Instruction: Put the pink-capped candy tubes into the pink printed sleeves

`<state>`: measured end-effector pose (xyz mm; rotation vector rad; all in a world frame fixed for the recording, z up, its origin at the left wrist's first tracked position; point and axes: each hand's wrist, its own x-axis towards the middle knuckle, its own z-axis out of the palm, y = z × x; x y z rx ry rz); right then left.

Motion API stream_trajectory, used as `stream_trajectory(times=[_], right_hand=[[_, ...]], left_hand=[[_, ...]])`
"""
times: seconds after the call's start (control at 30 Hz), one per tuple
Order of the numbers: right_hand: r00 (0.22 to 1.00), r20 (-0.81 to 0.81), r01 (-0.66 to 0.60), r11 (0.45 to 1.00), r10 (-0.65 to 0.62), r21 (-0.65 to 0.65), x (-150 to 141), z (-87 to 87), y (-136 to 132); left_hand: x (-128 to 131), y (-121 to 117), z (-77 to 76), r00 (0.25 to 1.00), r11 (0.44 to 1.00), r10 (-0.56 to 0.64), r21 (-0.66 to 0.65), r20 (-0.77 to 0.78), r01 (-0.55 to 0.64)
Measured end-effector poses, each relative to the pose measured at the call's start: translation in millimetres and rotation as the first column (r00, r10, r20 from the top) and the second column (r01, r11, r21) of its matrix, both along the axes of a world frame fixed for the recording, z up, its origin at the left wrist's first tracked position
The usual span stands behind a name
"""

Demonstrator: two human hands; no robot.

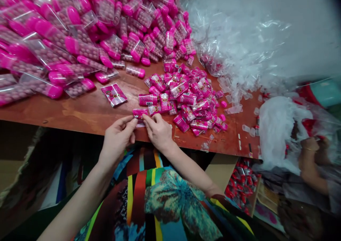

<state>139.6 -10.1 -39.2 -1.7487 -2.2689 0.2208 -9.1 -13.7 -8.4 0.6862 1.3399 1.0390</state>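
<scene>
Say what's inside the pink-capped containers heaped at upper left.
Through the clear containers, small pinkish balls show. The pink caps hide what is under them; contents of containers buried deeper are covered.

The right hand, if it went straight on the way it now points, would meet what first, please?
The right hand would first meet the small pink packet that it seems to be touching; whether the left hand or the flat packet comes next is hard to tell.

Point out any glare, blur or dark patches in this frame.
Head view: white glare streaks the clear plastic film; the co-worker's hand at right is blurred; the upper-right corner falls dark; the left hand and right hand look reasonably sharp.
</scene>
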Motion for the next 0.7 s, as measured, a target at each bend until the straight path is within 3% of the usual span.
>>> stream_trajectory(times=[0.1, 0.2, 0.3, 0.37, 0.43, 0.53, 0.6, 0.7], right_hand=[[0.966, -0.255, -0.032, 0.997, 0.050, 0.075, 0.6, 0.3, -1.5], [0.827, -0.561, -0.013, 0.998, 0.043, 0.056, -0.5, 2.0, -0.6], [0.702, -0.712, 0.037, 0.999, -0.029, -0.004, 1.6, 3.8, 3.2], [0.689, -0.724, 0.024, 1.000, -0.028, -0.016, 5.2, 5.2, 6.3], [0.690, -0.724, -0.005, 1.000, -0.005, -0.012, 8.9, 6.9, 8.4], [0.682, -0.731, -0.002, 1.000, 0.009, 0.010, 11.7, 10.3, 8.1], [0.689, -0.724, 0.002, 1.000, 0.012, 0.019, 11.0, 12.5, 6.1], [0.720, -0.692, -0.037, 0.999, 0.051, 0.035, 7.8, 14.5, 2.7]], left_hand=[[0.9, 0.4, -1.1, 0.986, 0.992, -0.122, 0.029, -0.113, 0.126], [0.2, 1.1, -4.9, 0.979, 0.988, -0.149, 0.010, -0.140, 0.152], [-3.8, 2.2, -7.9, 0.954, 0.982, -0.184, -0.007, -0.237, 0.188], [-9.0, 3.1, -6.9, 0.884, 0.968, -0.209, 0.039, -0.419, 0.247], [-15.5, 3.6, -2.8, 0.751, 0.945, -0.185, 0.096, -0.633, 0.313], [-22.6, 3.0, 6.2, 0.586, 0.947, -0.021, 0.172, -0.810, 0.272], [-22.2, 2.4, 11.0, 0.629, 0.951, 0.078, 0.247, -0.773, 0.187], [-13.3, 3.0, 12.8, 0.901, 0.971, 0.003, 0.215, -0.434, 0.100]])
